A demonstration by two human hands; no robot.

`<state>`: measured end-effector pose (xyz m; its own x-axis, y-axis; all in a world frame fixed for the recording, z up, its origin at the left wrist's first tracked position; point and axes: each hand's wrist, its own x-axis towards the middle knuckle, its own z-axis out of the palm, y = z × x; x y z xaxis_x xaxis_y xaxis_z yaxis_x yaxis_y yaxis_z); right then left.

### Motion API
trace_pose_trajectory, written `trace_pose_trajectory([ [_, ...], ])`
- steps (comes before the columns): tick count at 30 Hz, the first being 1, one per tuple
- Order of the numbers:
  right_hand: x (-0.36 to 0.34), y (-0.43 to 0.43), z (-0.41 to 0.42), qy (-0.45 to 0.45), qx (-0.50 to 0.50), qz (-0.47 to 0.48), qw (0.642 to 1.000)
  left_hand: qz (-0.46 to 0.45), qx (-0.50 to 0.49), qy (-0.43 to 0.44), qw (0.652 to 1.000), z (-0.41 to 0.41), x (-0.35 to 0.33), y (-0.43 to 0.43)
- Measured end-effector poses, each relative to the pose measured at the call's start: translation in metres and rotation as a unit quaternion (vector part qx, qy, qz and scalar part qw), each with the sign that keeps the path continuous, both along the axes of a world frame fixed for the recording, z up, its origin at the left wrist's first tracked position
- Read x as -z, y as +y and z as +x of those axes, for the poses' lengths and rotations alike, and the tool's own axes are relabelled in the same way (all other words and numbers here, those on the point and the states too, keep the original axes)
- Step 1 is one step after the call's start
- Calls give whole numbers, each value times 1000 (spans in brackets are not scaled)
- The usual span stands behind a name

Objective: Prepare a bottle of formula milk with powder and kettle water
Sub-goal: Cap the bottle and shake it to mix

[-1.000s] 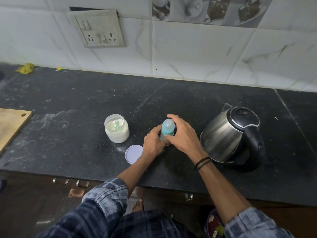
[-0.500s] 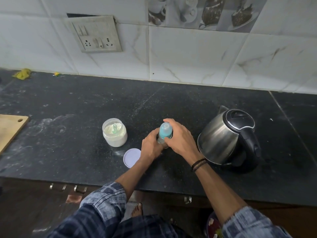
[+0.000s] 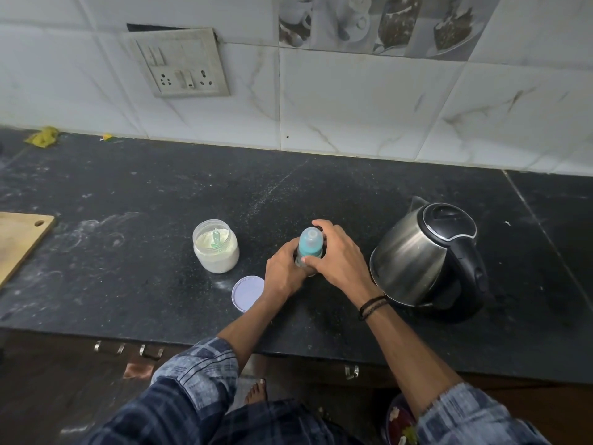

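Observation:
A small baby bottle (image 3: 310, 243) with a teal cap stands upright on the black counter (image 3: 128, 284). My left hand (image 3: 284, 271) grips its lower body, which is hidden by the fingers. My right hand (image 3: 337, 256) curls round the teal cap from the right. To the left is an open jar of white powder (image 3: 216, 245) with a green scoop standing in it. Its white lid (image 3: 247, 293) lies flat on the counter beside my left wrist. A steel kettle (image 3: 426, 255) with a black lid and handle stands to the right.
A wooden cutting board (image 3: 19, 242) lies at the counter's left edge. A switch and socket plate (image 3: 179, 64) is on the tiled wall. A yellow scrap (image 3: 43, 136) lies at the back left. The counter's front edge runs just below my forearms.
Both hands stay on the bottle in the same place. The view has shifted slightly; the bottle, jar, lid and kettle have not moved.

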<state>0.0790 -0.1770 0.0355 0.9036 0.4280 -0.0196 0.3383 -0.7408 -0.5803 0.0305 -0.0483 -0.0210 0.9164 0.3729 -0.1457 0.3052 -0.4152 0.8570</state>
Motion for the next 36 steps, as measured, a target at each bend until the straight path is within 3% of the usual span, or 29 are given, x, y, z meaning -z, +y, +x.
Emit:
trace_pose_trajectory([
  [36, 10, 1, 2, 3, 7, 61, 998, 21, 8, 2, 1000, 1, 2, 2],
])
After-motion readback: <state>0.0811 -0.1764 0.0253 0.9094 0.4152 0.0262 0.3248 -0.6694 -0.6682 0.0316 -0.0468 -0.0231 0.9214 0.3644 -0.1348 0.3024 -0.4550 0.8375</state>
